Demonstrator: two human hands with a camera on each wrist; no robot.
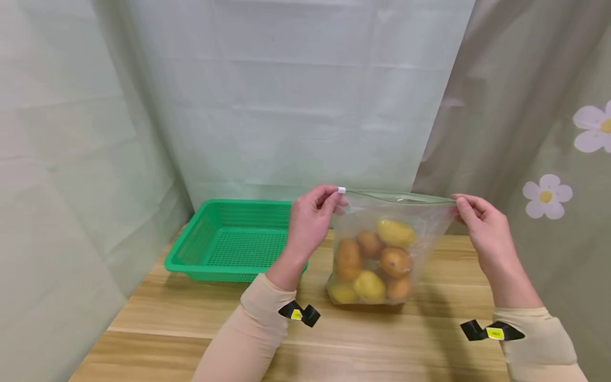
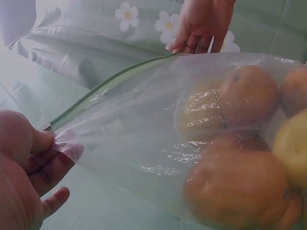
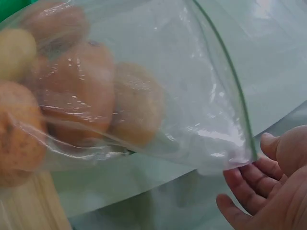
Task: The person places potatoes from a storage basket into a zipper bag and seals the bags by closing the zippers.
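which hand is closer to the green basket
Left. The left hand pinches the bag corner just beside the green basket; the right hand holds the bag's far corner.

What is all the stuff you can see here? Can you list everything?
zip bag: one, clear with a green zip strip, standing on the table, held up by its two top corners
slider: one, white, at the bag's left top corner
fruits: about seven, orange-brown and yellow, piled in the bottom of the bag
basket: one, green mesh plastic, on the table left of the bag
table: one, light wood
curtains: pale green behind, one with white flowers at the right
left hand: pinches the bag's left corner at the slider
right hand: pinches the bag's right corner
sleeves: two, beige
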